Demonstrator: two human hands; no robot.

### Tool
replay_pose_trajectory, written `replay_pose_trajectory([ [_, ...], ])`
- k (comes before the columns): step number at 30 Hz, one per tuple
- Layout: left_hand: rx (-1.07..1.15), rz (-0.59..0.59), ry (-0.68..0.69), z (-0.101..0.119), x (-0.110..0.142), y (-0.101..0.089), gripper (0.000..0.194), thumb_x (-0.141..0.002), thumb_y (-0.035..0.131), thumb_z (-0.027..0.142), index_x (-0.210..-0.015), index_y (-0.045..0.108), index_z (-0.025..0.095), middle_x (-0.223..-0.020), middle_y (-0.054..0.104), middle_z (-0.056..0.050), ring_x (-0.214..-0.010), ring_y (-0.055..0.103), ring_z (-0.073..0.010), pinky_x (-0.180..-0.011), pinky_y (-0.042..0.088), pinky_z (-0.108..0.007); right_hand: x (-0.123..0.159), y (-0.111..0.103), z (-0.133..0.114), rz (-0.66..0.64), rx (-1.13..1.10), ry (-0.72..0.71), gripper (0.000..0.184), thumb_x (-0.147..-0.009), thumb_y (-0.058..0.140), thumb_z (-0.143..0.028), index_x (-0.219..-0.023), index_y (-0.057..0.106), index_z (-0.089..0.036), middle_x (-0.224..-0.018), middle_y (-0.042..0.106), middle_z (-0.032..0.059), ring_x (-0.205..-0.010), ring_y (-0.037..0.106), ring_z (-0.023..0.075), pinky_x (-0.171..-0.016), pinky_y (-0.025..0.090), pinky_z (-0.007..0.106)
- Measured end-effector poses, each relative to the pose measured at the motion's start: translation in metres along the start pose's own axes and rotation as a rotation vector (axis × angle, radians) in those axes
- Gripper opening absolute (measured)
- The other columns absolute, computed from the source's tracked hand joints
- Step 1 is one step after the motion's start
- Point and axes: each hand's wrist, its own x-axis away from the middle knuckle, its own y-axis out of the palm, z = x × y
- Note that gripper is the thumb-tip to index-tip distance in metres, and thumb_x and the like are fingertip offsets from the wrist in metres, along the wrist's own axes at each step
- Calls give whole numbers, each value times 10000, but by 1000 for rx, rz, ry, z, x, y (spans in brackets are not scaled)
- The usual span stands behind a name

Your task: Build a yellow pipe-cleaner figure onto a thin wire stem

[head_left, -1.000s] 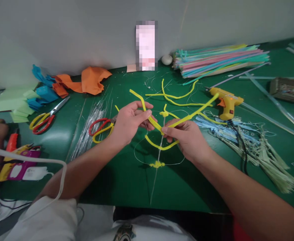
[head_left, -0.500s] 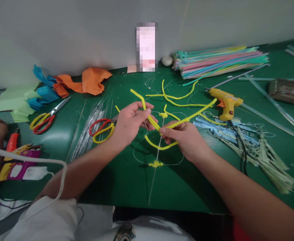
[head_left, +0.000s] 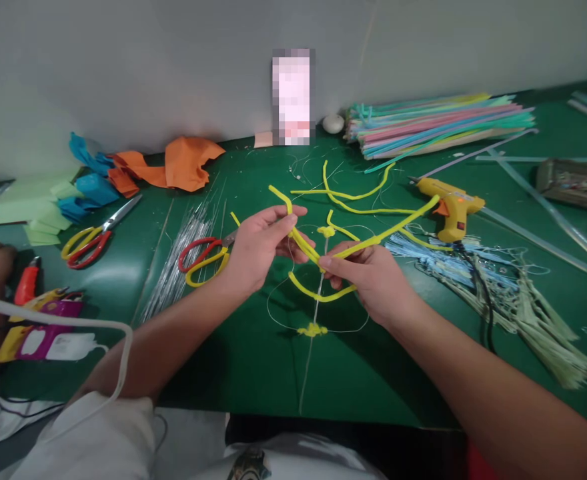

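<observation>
The stems (head_left: 408,219) are bright yellow, as are the knots (head_left: 312,330) on the silvery wire (head_left: 315,313). The table (head_left: 373,380) is green, the wall (head_left: 123,67) grey. The glue gun (head_left: 456,212) is yellow with an orange trigger (head_left: 440,209). Both scissors (head_left: 107,223) combine red, yellow and silver. The tassels (head_left: 501,280) mix pale blue and pale green; the bundle (head_left: 438,127) runs in pink, blue, teal and yellow stripes.

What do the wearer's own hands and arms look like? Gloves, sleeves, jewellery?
Left hand and right hand: no gloves; no rings visible. Left forearm: bare up to a loose white sleeve. Right forearm: bare as far as it shows, its sleeve out of view. No watch visible on either wrist. No markings seen on the white sleeve.
</observation>
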Motion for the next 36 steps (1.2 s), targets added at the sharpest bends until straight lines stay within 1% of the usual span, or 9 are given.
replay_pose_trajectory([
  [2, 41, -7, -6, -1, -1, 1, 252, -874, 609, 350, -1021, 618, 145, -678, 695, -15, -505, 653, -115, -516, 545, -222, -1, -2, 1, 22, -6, -5, 193, -651, 835, -335, -623, 713, -187, -576, 629, -8, -490, 527, 90, -501, 440, 250],
  [4, 72, -5, 5, -3, -1, 1, 247, -848, 640, 375, -930, 612, 144, -696, 685, -14, -529, 657, -117, -531, 548, -231, -1, -4, 2, 38, -10, -17, 198, -661, 831, -334, -613, 707, -188, -569, 624, -8, -499, 528, 92, -507, 437, 249],
  [8, 77, -2, 27, -3, 0, 3, 203, -785, 702, 316, -788, 595, 143, -649, 647, 7, -521, 631, -104, -534, 532, -225, -2, -6, 2, 47, -9, -28, 193, -672, 824, -329, -612, 704, -190, -572, 621, -8, -514, 531, 97, -516, 436, 252],
  [13, 80, -11, 18, -3, 0, 1, 192, -777, 706, 300, -740, 603, 142, -632, 636, 9, -511, 602, -88, -524, 505, -212, -3, -5, 3, 52, 5, -24, 188, -662, 828, -331, -626, 710, -189, -585, 628, -3, -518, 538, 103, -514, 430, 260],
  [17, 60, 7, 29, -1, -1, 1, 188, -770, 706, 306, -756, 608, 146, -607, 619, 15, -514, 589, -88, -522, 494, -210, -2, -5, 3, 50, 21, -39, 191, -666, 824, -328, -613, 706, -188, -581, 625, -2, -515, 535, 101, -515, 428, 260],
  [24, 1, 45, 87, 4, 1, 7, 128, -729, 716, 223, -743, 613, 148, -622, 602, 30, -495, 559, -67, -513, 490, -199, 0, -2, 3, 8, 26, -65, 187, -673, 824, -341, -634, 714, -195, -591, 637, -1, -523, 546, 106, -511, 437, 257],
  [27, 10, 51, 92, 4, 3, 7, 112, -763, 680, 235, -732, 614, 150, -619, 596, 29, -492, 563, -72, -508, 490, -203, 1, -1, 2, 11, 29, -69, 185, -676, 820, -330, -624, 707, -193, -581, 632, -2, -519, 544, 108, -508, 439, 261],
  [30, 27, 53, 94, 4, 3, 7, 146, -791, 651, 258, -700, 614, 151, -592, 581, 24, -498, 569, -81, -505, 488, -206, 2, 0, 1, 10, 27, -63, 176, -679, 814, -321, -626, 707, -192, -584, 633, -1, -520, 543, 107, -511, 444, 260],
  [36, 90, 58, 50, 5, 2, 7, 144, -757, 669, 225, -664, 598, 140, -685, 641, 2, -484, 570, -69, -486, 483, -206, 1, -1, 2, 11, 18, -70, 171, -678, 818, -323, -641, 712, -194, -592, 637, -6, -524, 548, 101, -513, 439, 248],
])
